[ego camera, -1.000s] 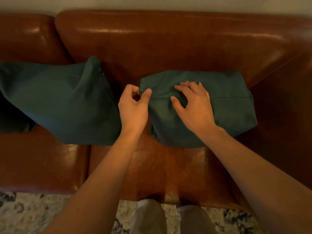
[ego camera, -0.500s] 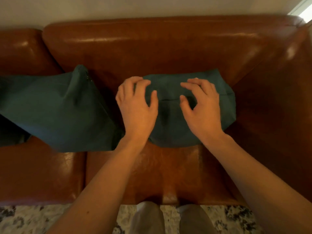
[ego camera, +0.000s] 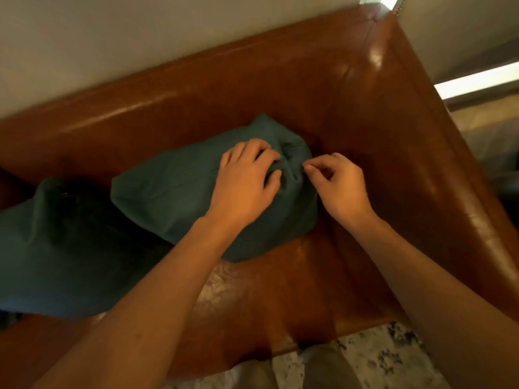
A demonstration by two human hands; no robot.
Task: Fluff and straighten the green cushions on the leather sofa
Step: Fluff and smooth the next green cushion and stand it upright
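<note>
A dark green cushion (ego camera: pixel 174 189) lies slumped on the seat of the brown leather sofa (ego camera: pixel 280 88), close to the right armrest. My left hand (ego camera: pixel 244 181) rests on its right end with fingers curled into the bunched fabric. My right hand (ego camera: pixel 337 183) pinches a fold of that same cushion's right edge between thumb and fingers. A second, larger green cushion (ego camera: pixel 56 256) lies to the left, partly under the first one's left corner and cut off by the frame.
The sofa's right armrest (ego camera: pixel 415 153) runs close beside my right hand. A pale wall (ego camera: pixel 140 32) rises behind the backrest. A patterned rug (ego camera: pixel 379 357) lies below the seat's front edge, with my legs over it.
The view has swung right and tilted. Both hands slid from the cushion's middle to its right end; the left now digs into the fabric and the right has closed into a pinch.
</note>
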